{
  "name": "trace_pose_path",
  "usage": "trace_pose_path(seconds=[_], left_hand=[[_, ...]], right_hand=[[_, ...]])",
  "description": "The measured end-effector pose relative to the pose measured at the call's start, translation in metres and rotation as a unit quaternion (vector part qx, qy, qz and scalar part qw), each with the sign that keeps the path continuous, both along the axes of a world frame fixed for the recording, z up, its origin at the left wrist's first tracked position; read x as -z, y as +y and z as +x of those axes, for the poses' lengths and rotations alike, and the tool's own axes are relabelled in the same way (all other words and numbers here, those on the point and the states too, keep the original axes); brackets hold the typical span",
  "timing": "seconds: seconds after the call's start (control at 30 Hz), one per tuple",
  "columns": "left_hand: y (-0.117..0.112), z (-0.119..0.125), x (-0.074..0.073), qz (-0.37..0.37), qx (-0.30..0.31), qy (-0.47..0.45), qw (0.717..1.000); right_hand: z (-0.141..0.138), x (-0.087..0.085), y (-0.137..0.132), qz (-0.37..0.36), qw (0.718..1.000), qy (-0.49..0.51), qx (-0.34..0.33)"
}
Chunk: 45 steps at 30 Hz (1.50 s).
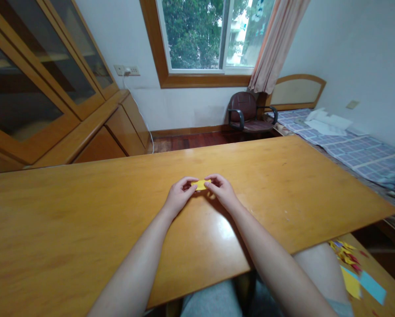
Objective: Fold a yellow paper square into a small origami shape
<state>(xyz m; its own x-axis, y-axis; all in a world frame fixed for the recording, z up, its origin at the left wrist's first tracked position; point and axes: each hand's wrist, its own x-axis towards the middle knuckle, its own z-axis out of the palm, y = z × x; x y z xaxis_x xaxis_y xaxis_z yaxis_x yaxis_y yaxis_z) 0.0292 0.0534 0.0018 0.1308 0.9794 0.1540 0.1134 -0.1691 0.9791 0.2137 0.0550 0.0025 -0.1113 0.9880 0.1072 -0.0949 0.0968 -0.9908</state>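
A small folded piece of yellow paper [201, 184] is held just above the wooden table [85, 220], near its middle. My left hand [178, 195] pinches the paper's left end with curled fingers. My right hand [220, 190] pinches its right end the same way. Both forearms reach in from the bottom of the view over the table's near edge. Most of the paper is hidden between my fingertips.
Glass-fronted wooden cabinets [52, 97] stand at the left. A dark office chair [246, 112] sits under the window [210, 35]. A bed with a checked cover [349, 145] runs along the right. Coloured paper sheets and scraps [352, 268] lie on a low surface at bottom right.
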Motion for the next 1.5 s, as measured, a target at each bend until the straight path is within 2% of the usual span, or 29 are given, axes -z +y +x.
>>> trace_pose_path(seconds=[0.57,1.03,1.5], left_hand=[[0.001,0.0,-0.001,0.001,-0.007,0.003,1.0],[0.002,-0.001,-0.004,-0.008,-0.007,-0.016,1.0],[0.0,0.001,-0.012,0.014,-0.02,0.041,0.999]], right_hand=[[-0.001,0.0,-0.001,-0.002,1.0,-0.001,0.001],[0.0,0.004,0.002,0.012,1.0,0.007,0.027],[0.0,0.001,0.001,0.004,1.0,-0.004,0.025]])
